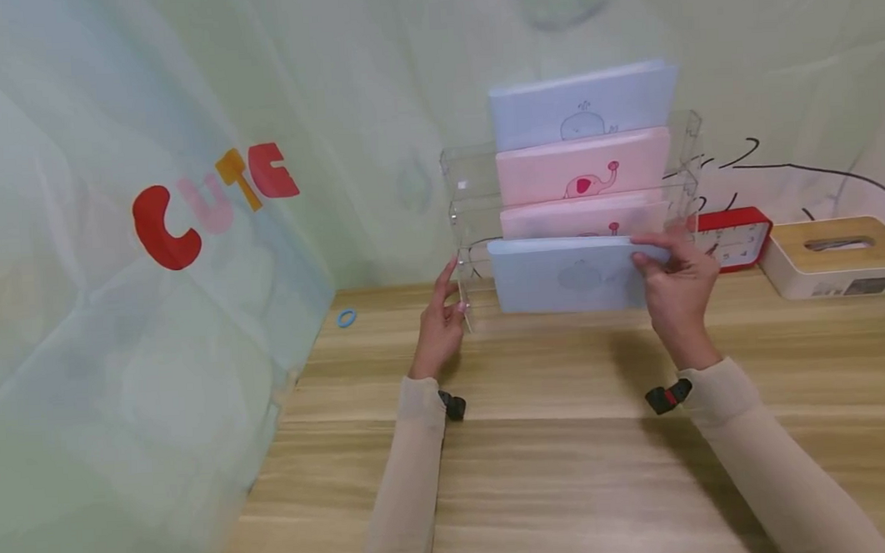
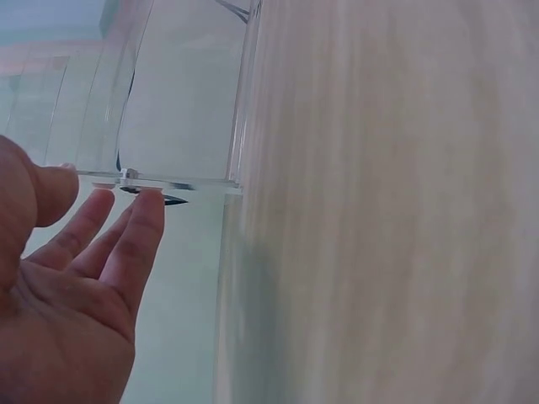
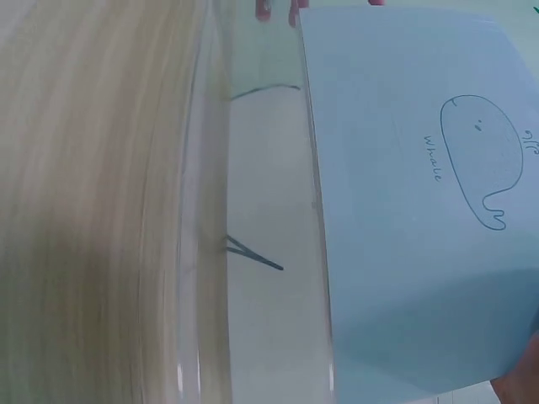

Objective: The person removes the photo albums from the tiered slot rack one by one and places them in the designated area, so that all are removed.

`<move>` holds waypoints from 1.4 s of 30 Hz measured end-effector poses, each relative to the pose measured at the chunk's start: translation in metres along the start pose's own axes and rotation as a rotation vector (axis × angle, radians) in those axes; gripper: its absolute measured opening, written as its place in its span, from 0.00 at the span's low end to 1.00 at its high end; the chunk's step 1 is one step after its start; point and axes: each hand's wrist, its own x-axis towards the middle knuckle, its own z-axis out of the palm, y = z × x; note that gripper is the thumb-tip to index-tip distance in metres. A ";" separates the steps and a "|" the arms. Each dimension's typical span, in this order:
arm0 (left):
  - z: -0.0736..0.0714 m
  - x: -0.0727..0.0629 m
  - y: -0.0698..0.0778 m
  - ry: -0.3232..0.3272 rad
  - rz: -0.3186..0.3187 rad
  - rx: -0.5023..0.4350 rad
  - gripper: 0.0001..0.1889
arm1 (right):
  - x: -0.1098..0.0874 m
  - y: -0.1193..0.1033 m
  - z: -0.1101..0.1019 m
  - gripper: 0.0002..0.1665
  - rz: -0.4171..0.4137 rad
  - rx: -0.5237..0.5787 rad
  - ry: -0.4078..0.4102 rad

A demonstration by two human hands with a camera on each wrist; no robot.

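Note:
In the head view a clear acrylic tiered rack [image 1: 474, 164] stands against the back wall, holding blue and pink cards. My right hand [image 1: 679, 285] pinches the upper right corner of the front blue card [image 1: 555, 275], at the lowest tier. In the right wrist view that blue card [image 3: 404, 210] shows a whale drawing with the word "Whale"; only a bit of the hand [image 3: 520, 374] appears at the edge. My left hand [image 1: 439, 331] touches the rack's left side panel. The left wrist view shows the fingertips [image 2: 150, 202] of extended fingers against the clear panel [image 2: 202, 183].
Behind the front card stand a pink elephant card [image 1: 535, 175], another pink card [image 1: 533, 220] and a blue whale card [image 1: 532, 113]. A red clock [image 1: 741, 240] and tissue box [image 1: 826, 277] stand right. A blue ring [image 1: 346, 317] lies left on the wooden table [image 1: 558, 471].

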 end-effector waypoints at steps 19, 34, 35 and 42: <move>-0.002 -0.003 -0.002 -0.009 0.024 -0.010 0.47 | -0.003 -0.013 -0.014 0.15 0.345 -0.090 -0.142; -0.002 -0.003 0.000 -0.021 0.015 -0.017 0.46 | -0.013 -0.012 -0.015 0.18 0.635 -0.096 -0.236; -0.002 -0.002 0.000 -0.021 0.015 -0.018 0.46 | -0.013 -0.012 -0.014 0.18 0.644 -0.095 -0.236; -0.002 -0.002 -0.002 -0.019 0.013 -0.024 0.47 | -0.018 -0.005 -0.008 0.17 0.699 -0.076 -0.232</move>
